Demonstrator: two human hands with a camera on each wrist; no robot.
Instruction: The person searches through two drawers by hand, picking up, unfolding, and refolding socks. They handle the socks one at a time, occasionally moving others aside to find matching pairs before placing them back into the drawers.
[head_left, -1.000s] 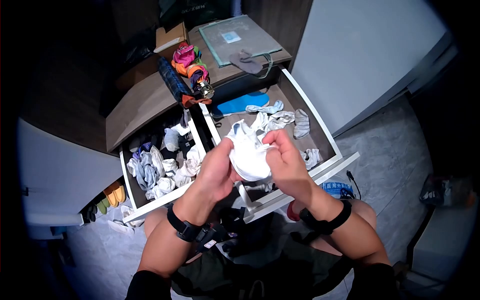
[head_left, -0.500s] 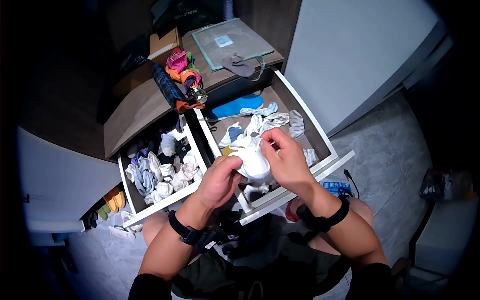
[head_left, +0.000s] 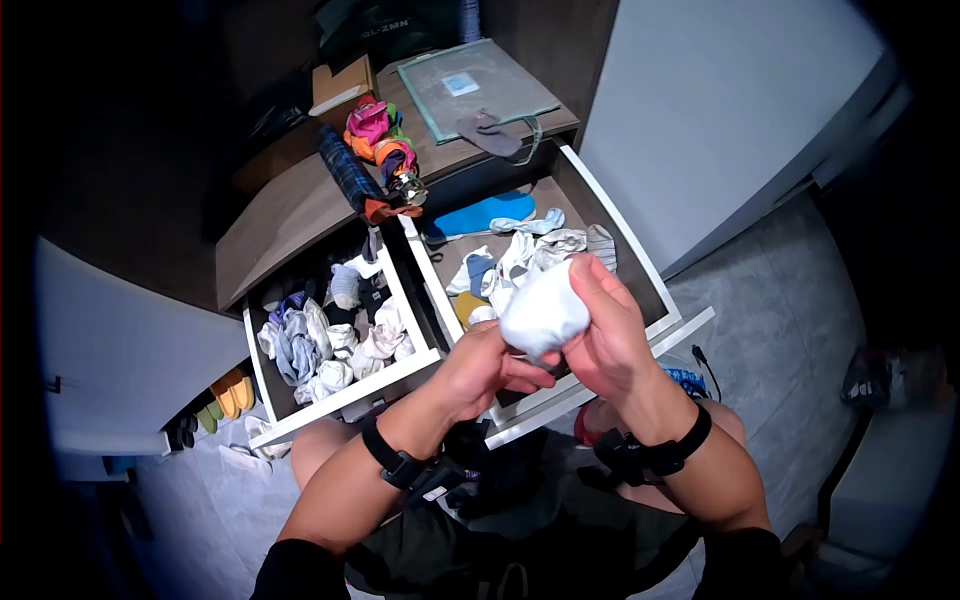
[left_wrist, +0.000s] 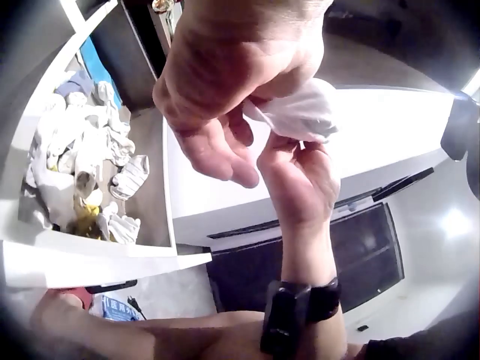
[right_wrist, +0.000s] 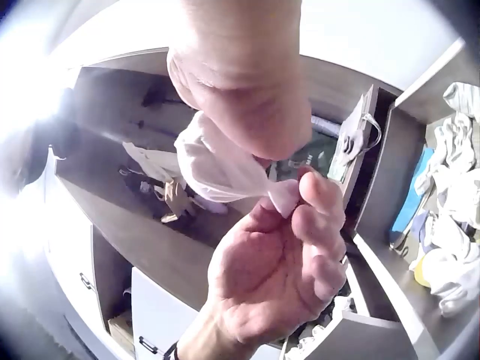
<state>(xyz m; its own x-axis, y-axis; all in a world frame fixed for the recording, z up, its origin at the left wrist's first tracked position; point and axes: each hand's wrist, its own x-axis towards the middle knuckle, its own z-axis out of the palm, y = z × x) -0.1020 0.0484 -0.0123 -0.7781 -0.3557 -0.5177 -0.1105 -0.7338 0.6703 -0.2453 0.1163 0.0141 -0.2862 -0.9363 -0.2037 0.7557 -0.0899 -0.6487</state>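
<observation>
Now your left hand [head_left: 482, 372] pinches and your right hand [head_left: 614, 335] grips the balled white cloth [head_left: 543, 312] over the white-fronted drawer [head_left: 686, 329].

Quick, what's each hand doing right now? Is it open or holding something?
Left hand: closed, pinching one end of the white cloth.
Right hand: closed, holding the bunched part of that white cloth.
</observation>
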